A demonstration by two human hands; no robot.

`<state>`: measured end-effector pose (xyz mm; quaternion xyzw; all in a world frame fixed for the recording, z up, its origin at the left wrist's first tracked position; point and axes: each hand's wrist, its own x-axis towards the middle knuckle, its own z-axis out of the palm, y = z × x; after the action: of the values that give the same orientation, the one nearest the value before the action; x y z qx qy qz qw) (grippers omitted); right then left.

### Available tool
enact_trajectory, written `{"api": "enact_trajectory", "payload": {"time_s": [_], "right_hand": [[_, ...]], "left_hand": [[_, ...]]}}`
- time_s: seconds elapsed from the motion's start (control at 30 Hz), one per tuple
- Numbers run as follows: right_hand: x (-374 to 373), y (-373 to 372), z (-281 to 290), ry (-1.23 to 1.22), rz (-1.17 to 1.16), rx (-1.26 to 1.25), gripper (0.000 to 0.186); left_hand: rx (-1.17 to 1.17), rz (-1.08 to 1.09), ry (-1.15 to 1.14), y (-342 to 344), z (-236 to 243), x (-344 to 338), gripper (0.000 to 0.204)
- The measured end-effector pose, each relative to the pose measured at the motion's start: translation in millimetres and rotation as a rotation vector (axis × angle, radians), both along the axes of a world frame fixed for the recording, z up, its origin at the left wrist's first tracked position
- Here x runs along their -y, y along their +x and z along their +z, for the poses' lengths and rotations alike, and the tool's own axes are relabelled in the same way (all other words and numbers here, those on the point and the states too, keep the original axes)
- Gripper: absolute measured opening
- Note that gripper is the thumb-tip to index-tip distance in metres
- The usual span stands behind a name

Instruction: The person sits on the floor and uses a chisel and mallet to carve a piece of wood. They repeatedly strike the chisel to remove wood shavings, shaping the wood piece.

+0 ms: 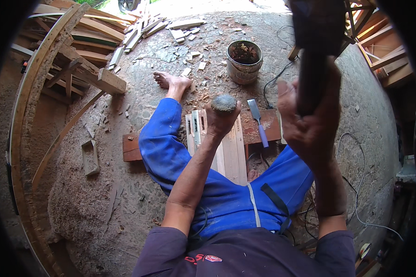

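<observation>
My left hand [223, 123] is wrapped round an upright chisel [223, 103]. Only its round, battered handle end shows; the blade is hidden below my fist. Beneath it lie pale wooden boards [235, 154] side by side, with narrow slots cut near their far ends. Raised high on the right, my right hand [309, 127] grips the handle of a dark mallet [316, 55], close to the camera and partly in shadow. A second chisel [259, 122] with a wide blade and purple handle lies on the reddish beam [275, 124] between the boards and my right hand.
A rusty bucket [245, 71] of shavings stands beyond the boards. Wood offcuts [175, 32] litter the far floor. A small wooden box [90, 158] lies to the left, near a long curved timber [27, 111]. Cables [358, 194] run across the floor at right.
</observation>
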<state>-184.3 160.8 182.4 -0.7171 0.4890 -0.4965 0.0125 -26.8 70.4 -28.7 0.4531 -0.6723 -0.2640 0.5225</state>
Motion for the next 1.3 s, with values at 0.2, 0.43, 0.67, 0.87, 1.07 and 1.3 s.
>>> {"api": "enact_trajectory", "payload": {"time_s": [0.2, 0.43, 0.67, 0.87, 1.07, 1.3], "right_hand": [[-14.1, -16.9, -72.9, 0.754, 0.173, -0.408, 0.069], [-61.5, 0.5, -161.8, 1.073, 0.202, 0.62, 0.07], [-62.6, -0.9, -206.3, 1.375, 0.212, 1.006, 0.051], [-56.5, 0.4, -213.3, 1.421, 0.188, 1.006, 0.049], [-57.1, -1.2, -212.5, 1.435, 0.167, 1.048, 0.047], [-56.0, -2.2, -211.1, 1.436, 0.148, 1.038, 0.047]], "left_hand": [[-0.08, -0.083, -0.082, 10.9, 7.1, -11.7, 0.014], [0.009, 0.026, -0.156, 21.5, 8.7, -23.5, 0.022], [0.142, 0.146, -0.217, 4.6, 30.6, 16.2, 0.028], [-0.187, -0.047, 0.181, 3.7, 1.9, 27.4, 0.035], [0.054, 0.134, -0.111, 2.0, -2.2, 28.3, 0.034], [-0.154, -0.084, 0.261, 0.5, 1.0, 24.8, 0.038]]}}
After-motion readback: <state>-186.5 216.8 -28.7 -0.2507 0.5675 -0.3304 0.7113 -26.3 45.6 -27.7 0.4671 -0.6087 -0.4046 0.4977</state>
